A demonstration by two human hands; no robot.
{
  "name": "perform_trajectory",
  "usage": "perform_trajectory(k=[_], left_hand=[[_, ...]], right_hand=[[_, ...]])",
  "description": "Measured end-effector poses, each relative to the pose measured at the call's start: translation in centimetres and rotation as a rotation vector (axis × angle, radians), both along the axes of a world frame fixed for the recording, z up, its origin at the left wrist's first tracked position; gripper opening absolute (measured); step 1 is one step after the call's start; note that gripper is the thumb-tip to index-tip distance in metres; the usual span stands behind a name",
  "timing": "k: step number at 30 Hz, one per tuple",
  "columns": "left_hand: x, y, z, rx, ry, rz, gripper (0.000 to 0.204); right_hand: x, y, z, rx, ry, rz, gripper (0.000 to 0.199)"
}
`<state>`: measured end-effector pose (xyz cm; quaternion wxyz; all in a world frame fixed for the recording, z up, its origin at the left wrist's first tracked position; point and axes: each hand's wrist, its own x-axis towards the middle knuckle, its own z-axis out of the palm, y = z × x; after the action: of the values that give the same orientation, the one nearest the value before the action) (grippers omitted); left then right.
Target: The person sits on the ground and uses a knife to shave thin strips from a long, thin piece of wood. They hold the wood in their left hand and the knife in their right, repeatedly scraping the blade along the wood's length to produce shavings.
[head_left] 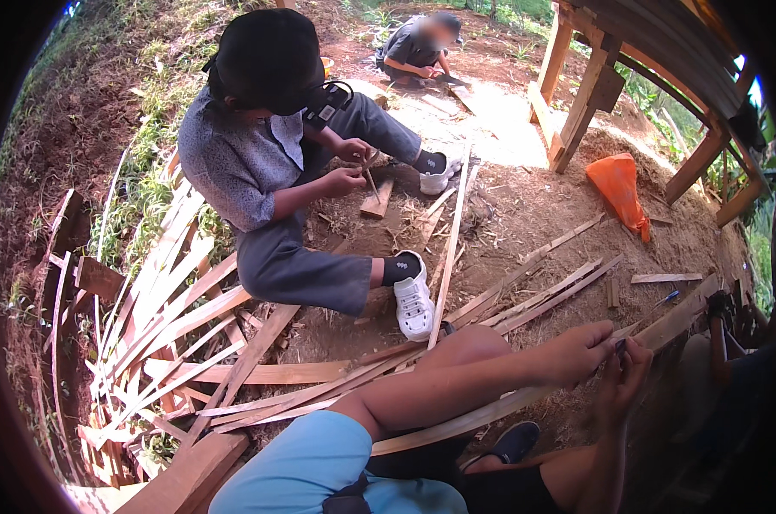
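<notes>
My left hand (pixel 576 353) reaches across my knee, its fingers closed on a long pale wooden strip (pixel 473 416). The strip runs from under my left forearm past both hands toward the right. Close beside it, my right hand (pixel 625 377) is closed, thumb up, around a small dark thing. Only a bit of that thing shows between the fingers, so its kind is unclear. A wider board end (pixel 681 313) lies just beyond my hands.
A seated person (pixel 251 163) in white clogs handles a thin stick to the left. Another person (pixel 418 51) crouches farther back. Split wood strips (pixel 165 317) pile at left; more lie across the soil. An orange bag (pixel 619 190) lies near a wooden frame (pixel 581 103).
</notes>
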<state>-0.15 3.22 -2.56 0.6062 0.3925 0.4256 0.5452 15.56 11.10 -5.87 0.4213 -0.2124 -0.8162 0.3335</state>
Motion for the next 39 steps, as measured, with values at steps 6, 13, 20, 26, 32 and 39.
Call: perform_trajectory(k=[6, 13, 20, 26, 32, 39], left_hand=[[-0.5, 0.0, -0.5, -0.012, 0.048, 0.034, 0.019], [-0.4, 1.6, -2.8, -0.057, -0.024, 0.056, 0.023], [-0.5, -0.8, -1.1, 0.117, -0.162, -0.147, 0.027], [-1.4, -3.9, 0.7, 0.204, -0.343, -0.302, 0.026], [-1.7, -5.2, 1.1, 0.154, -0.334, -0.244, 0.026], [-1.7, -4.7, 1.4, 0.139, -0.336, -0.105, 0.026]], right_hand=[[0.6, 0.8, -1.7, -0.130, -0.011, -0.036, 0.023], [2.0, 4.0, -4.6, -0.169, -0.096, -0.113, 0.033], [0.4, -0.8, 0.4, -0.108, -0.049, -0.071, 0.051], [0.0, -4.3, 3.6, -0.180, -0.050, -0.026, 0.058], [0.5, -3.6, 3.2, -0.105, -0.083, -0.005, 0.053], [0.1, -3.0, 2.6, -0.134, -0.090, 0.074, 0.027]])
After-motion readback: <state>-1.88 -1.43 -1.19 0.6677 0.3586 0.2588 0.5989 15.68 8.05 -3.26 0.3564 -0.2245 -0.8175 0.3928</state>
